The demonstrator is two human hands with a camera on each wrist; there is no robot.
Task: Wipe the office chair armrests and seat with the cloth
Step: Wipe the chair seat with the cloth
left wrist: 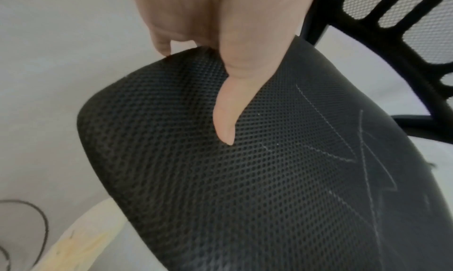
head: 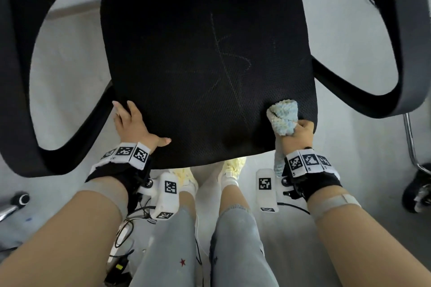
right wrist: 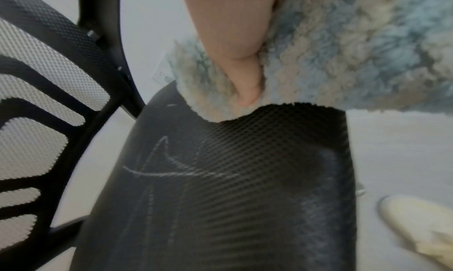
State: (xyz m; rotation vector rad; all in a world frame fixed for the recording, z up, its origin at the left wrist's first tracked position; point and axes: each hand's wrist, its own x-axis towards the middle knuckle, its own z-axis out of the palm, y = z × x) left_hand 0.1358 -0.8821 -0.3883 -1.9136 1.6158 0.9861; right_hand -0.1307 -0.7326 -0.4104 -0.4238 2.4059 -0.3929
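Forearms fill the foreground of the head view, both wrists strapped with marker bands; beyond them the black mesh seat [head: 205, 58] of the office chair.

Progress, judged from the surfaces: pale chalk-like scribbles [head: 224, 58] are plainly legible across the middle of the seat, so most of it looks unwiped. A smeared, hazy patch near the front right edge in the right wrist view suggests some rubbing has been done there only. Left armrest [head: 21, 72] and right armrest [head: 405, 37]: no marks or wipe traces can be made out, so their state cannot be told. Estimate: early in the seat step, bulk of the job left.

Right hand [head: 300, 133]: fingers curled tight round the bunched cloth [head: 283, 115], fluffy, pale blue and cream. Right wrist view shows the thumb [right wrist: 235, 62] dug into the pile. Cloth is pressed onto the seat at its front right corner, with a tail hanging below the wrist.

Left hand [head: 133, 123]: holds no cloth. It braces the front left corner of the seat, thumb [left wrist: 228, 108] laid straight on the mesh top, the other fingers [head: 119, 109] hooked over the side edge; their tips are hidden, so how firmly they clasp it cannot be told
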